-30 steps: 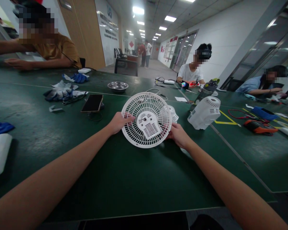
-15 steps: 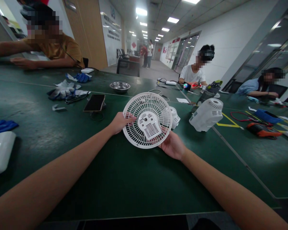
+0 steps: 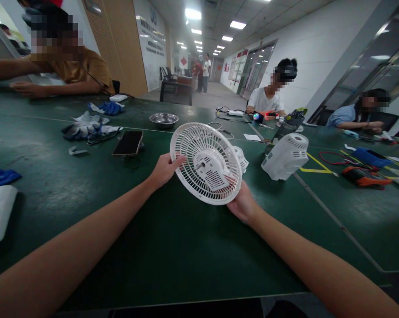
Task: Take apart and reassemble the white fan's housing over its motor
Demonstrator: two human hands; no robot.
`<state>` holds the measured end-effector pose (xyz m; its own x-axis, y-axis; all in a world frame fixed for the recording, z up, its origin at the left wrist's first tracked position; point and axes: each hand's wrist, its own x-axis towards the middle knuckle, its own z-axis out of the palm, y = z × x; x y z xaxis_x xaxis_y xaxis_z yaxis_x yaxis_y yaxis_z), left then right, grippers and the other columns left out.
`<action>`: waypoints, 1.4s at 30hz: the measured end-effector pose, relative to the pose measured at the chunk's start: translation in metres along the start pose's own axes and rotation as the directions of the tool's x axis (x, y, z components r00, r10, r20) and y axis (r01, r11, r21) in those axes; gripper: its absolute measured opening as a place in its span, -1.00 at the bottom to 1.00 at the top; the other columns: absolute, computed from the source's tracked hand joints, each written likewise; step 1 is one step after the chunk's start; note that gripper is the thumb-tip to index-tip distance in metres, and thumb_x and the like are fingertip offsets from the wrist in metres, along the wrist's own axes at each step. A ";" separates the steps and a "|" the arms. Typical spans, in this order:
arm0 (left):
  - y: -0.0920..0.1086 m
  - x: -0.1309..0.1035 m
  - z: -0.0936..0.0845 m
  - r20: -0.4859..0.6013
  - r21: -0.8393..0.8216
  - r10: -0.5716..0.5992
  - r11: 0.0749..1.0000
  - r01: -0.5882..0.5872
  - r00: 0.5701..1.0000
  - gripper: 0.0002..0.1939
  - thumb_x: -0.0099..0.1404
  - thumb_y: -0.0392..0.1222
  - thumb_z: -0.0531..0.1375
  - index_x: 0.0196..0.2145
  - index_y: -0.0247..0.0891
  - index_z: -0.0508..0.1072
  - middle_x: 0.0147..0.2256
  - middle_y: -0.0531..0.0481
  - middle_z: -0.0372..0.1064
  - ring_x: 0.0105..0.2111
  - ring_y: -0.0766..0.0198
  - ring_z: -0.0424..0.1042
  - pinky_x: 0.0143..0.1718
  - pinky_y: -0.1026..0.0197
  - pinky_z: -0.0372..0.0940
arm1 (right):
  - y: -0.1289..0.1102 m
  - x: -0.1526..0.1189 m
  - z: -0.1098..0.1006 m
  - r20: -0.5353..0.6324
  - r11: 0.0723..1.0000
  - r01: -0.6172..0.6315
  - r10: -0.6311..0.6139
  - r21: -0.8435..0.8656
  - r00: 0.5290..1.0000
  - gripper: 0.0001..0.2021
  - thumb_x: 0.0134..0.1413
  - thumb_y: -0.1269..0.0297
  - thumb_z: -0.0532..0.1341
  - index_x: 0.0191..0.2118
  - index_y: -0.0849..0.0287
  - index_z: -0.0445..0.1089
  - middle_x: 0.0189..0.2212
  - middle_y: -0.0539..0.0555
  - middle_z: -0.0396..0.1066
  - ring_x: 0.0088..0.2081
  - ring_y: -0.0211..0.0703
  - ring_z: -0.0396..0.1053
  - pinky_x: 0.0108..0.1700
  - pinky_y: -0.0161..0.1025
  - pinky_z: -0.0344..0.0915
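Note:
Between my hands, above the green table (image 3: 172, 256), is a round white fan grille (image 3: 210, 161) with a metal shaft at its centre. My left hand (image 3: 165, 168) grips its left rim, thumb over the front and fingers behind. On the lower right, my right hand (image 3: 241, 203) holds the grille from behind; most of those fingers are hidden by it. Past the grille's right side, a white slotted part (image 3: 241, 158) partly shows. Farther right stands a white plastic housing (image 3: 285, 157) with slots.
A phone (image 3: 128, 143), work gloves (image 3: 86, 126) and a metal bowl (image 3: 164, 119) lie beyond my left hand. A white panel (image 3: 0, 212) is at far left. Behind the housing stands a bottle (image 3: 287, 126); an orange multimeter (image 3: 365, 176) lies right. Several people sit around the table.
The fan grille has tilted, its face turning so that the shaft now points more to the left. My right hand has shifted slightly right with it. The view has moved a little.

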<state>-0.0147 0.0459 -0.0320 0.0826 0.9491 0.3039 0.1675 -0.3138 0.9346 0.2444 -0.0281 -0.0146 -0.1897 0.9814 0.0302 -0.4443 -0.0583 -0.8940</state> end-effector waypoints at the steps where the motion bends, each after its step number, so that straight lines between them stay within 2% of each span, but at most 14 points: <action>1: -0.004 0.003 -0.001 -0.003 -0.082 -0.036 0.996 0.036 0.999 -0.48 0.33 0.29 0.22 -0.16 -0.28 0.55 -0.24 -0.12 0.56 -0.33 0.17 0.52 -0.40 0.19 0.39 | -0.001 0.002 -0.003 -0.033 0.998 0.045 -0.046 -0.042 0.998 -0.81 0.04 0.10 0.41 -0.33 0.05 0.46 -0.37 0.00 0.54 -0.17 0.00 0.51 -0.14 -0.09 0.48; 5: -0.016 0.010 -0.006 0.021 -0.366 -0.184 0.913 0.179 0.983 -0.27 0.33 0.49 0.02 -0.20 -0.31 0.51 -0.32 -0.15 0.53 -0.43 0.22 0.48 -0.50 0.26 0.33 | -0.008 0.009 -0.020 -0.075 0.913 0.230 -0.270 -0.337 0.960 -0.70 -0.05 0.05 0.47 -0.44 0.10 0.41 -0.50 -0.06 0.41 -0.42 -0.18 0.36 -0.38 -0.24 0.34; 9: -0.010 0.009 -0.011 0.153 -0.523 -0.254 0.799 0.296 0.955 -0.28 0.40 0.43 -0.04 -0.11 -0.30 0.52 -0.32 -0.17 0.58 -0.36 0.12 0.56 -0.34 0.16 0.45 | -0.018 0.010 -0.026 0.044 0.726 0.345 -0.399 -0.595 0.916 -0.71 0.01 0.07 0.42 -0.45 0.12 0.38 -0.49 -0.06 0.37 -0.46 -0.25 0.27 -0.43 -0.29 0.23; 11: -0.002 0.008 -0.013 0.223 -0.569 -0.334 0.718 0.400 0.916 -0.33 0.46 0.34 -0.04 -0.05 -0.33 0.51 -0.29 -0.18 0.60 -0.27 0.03 0.60 -0.22 0.05 0.49 | -0.021 0.007 -0.026 0.127 0.627 0.384 -0.415 -0.678 0.901 -0.72 0.02 0.08 0.42 -0.44 0.11 0.37 -0.44 -0.03 0.42 -0.41 -0.20 0.36 -0.37 -0.25 0.30; 13: 0.005 0.007 -0.015 0.327 -0.558 -0.433 0.629 0.541 0.840 -0.36 0.48 0.26 -0.04 -0.07 -0.38 0.53 -0.30 -0.25 0.61 -0.21 -0.06 0.61 -0.12 -0.05 0.50 | -0.023 0.005 -0.025 0.229 0.523 0.443 -0.423 -0.728 0.876 -0.72 0.00 0.08 0.44 -0.43 0.09 0.37 -0.38 0.02 0.48 -0.25 -0.06 0.49 -0.20 -0.16 0.40; 16: 0.009 0.007 -0.016 0.391 -0.532 -0.481 0.577 0.620 0.784 -0.51 0.49 0.08 0.05 -0.13 -0.42 0.56 -0.30 -0.28 0.62 -0.23 -0.06 0.63 -0.08 -0.05 0.51 | -0.022 0.005 -0.025 0.383 0.349 0.535 -0.418 -0.770 0.824 -0.72 -0.01 0.07 0.46 -0.44 0.07 0.39 -0.30 0.09 0.56 0.05 0.15 0.51 0.07 0.02 0.40; 19: 0.005 0.009 -0.013 0.392 -0.512 -0.500 0.579 0.634 0.772 -0.68 0.47 -0.10 0.13 -0.16 -0.42 0.58 -0.26 -0.27 0.62 -0.29 0.06 0.63 -0.11 0.05 0.52 | -0.020 0.006 -0.025 0.505 0.185 0.602 -0.390 -0.777 0.770 -0.73 0.00 0.06 0.46 -0.43 0.08 0.43 -0.08 0.18 0.58 0.10 0.17 0.49 0.12 0.08 0.39; 21: 0.003 0.010 -0.010 0.392 -0.491 -0.503 0.594 0.637 0.770 -0.74 0.45 -0.19 0.15 -0.15 -0.43 0.58 -0.21 -0.28 0.62 -0.29 0.09 0.63 -0.11 0.08 0.52 | -0.019 0.008 -0.024 0.550 0.123 0.622 -0.358 -0.773 0.754 -0.73 0.01 0.05 0.45 -0.42 0.08 0.44 0.06 0.23 0.53 0.09 0.15 0.50 0.13 0.10 0.39; 26: 0.006 0.011 -0.007 0.357 -0.481 -0.520 0.610 0.630 0.776 -0.76 0.46 -0.27 0.14 -0.21 -0.43 0.60 -0.23 -0.27 0.62 -0.32 0.15 0.62 -0.14 0.13 0.52 | -0.023 0.012 -0.030 0.553 0.115 0.608 -0.312 -0.785 0.773 -0.75 0.10 0.03 0.40 -0.32 0.07 0.43 0.03 0.18 0.55 0.04 0.10 0.53 0.11 0.11 0.42; 30: 0.006 0.011 -0.008 0.302 -0.462 -0.534 0.642 0.612 0.789 -0.78 0.44 -0.32 0.15 -0.25 -0.42 0.60 -0.26 -0.25 0.62 -0.35 0.20 0.61 -0.17 0.16 0.52 | -0.031 0.022 -0.044 0.500 0.074 0.594 -0.465 -0.801 0.731 -0.85 0.24 0.12 0.27 -0.19 0.06 0.43 -0.08 0.15 0.54 -0.03 0.04 0.52 0.05 0.05 0.44; 33: 0.003 0.011 -0.008 0.294 -0.448 -0.523 0.664 0.598 0.800 -0.80 0.44 -0.29 0.17 -0.25 -0.39 0.60 -0.24 -0.24 0.62 -0.34 0.19 0.61 -0.16 0.15 0.52 | -0.036 0.035 -0.063 0.415 -0.012 0.517 -0.614 -0.856 0.672 -0.67 0.12 0.13 0.35 -0.03 0.09 0.39 0.03 0.23 0.44 0.08 0.13 0.43 0.05 0.08 0.44; 36: 0.000 0.012 -0.008 0.294 -0.442 -0.501 0.684 0.580 0.814 -0.77 0.45 -0.26 0.17 -0.27 -0.37 0.61 -0.24 -0.24 0.62 -0.33 0.19 0.61 -0.15 0.15 0.53 | -0.036 0.051 -0.083 0.365 -0.055 0.425 -0.618 -0.904 0.697 -0.39 -0.01 0.12 0.40 0.17 0.10 0.29 0.17 0.28 0.33 0.22 0.23 0.30 0.23 0.21 0.32; 39: -0.002 0.012 -0.008 0.287 -0.440 -0.505 0.686 0.580 0.814 -0.75 0.46 -0.27 0.15 -0.30 -0.36 0.61 -0.26 -0.23 0.62 -0.34 0.21 0.61 -0.18 0.18 0.53 | -0.032 0.064 -0.098 0.305 -0.049 0.336 -0.558 -0.940 0.772 -0.19 -0.07 0.10 0.42 0.30 0.11 0.17 0.27 0.29 0.25 0.30 0.30 0.22 0.34 0.31 0.16; 42: -0.001 0.012 -0.008 0.280 -0.439 -0.508 0.687 0.579 0.815 -0.77 0.45 -0.28 0.16 -0.27 -0.36 0.61 -0.25 -0.22 0.63 -0.34 0.20 0.61 -0.18 0.18 0.53 | -0.028 0.071 -0.106 0.232 0.021 0.274 -0.474 -0.961 0.850 -0.11 -0.10 0.12 0.41 0.36 0.08 0.07 0.30 0.27 0.24 0.29 0.31 0.25 0.30 0.30 0.21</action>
<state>-0.0222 0.0581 -0.0280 0.2577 0.9252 -0.2787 -0.2686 0.3457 0.8991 0.3362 0.0631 -0.0347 -0.1535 0.8190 0.5529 0.7804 0.4437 -0.4406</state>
